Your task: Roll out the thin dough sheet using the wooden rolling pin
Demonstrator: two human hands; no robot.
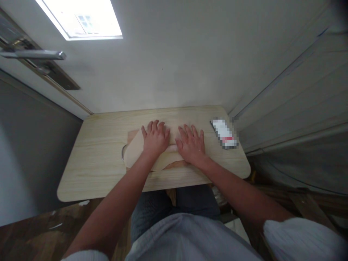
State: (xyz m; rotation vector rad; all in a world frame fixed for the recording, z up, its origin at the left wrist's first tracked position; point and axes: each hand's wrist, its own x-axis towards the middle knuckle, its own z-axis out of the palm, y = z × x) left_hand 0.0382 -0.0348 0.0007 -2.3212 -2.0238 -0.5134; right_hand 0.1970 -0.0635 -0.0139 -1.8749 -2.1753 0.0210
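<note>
Left hand (pixel 156 139), right hand (pixel 191 143): spread wide, laid over bar (pixel 172 148), seemingly for even pressure | sheet (pixel 132 154): backed by board (pixel 132 135) | phone (pixel 223 132): placed apart on tabletop (pixel 92 159)

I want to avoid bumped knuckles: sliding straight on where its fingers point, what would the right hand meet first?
Probably the white door, across a strip of wood-grain tabletop beyond the right hand; the exact gap is hard to judge from this view.

Beyond the grip stands a white door (pixel 185 65), its metal handle (pixel 35 54) and glaring window (pixel 89 16) to the far left. Beneath the grip: a pale table (pixel 95 148). Left, a grey wall (pixel 29 145); nearer, below, brown floor (pixel 27 239).
</note>
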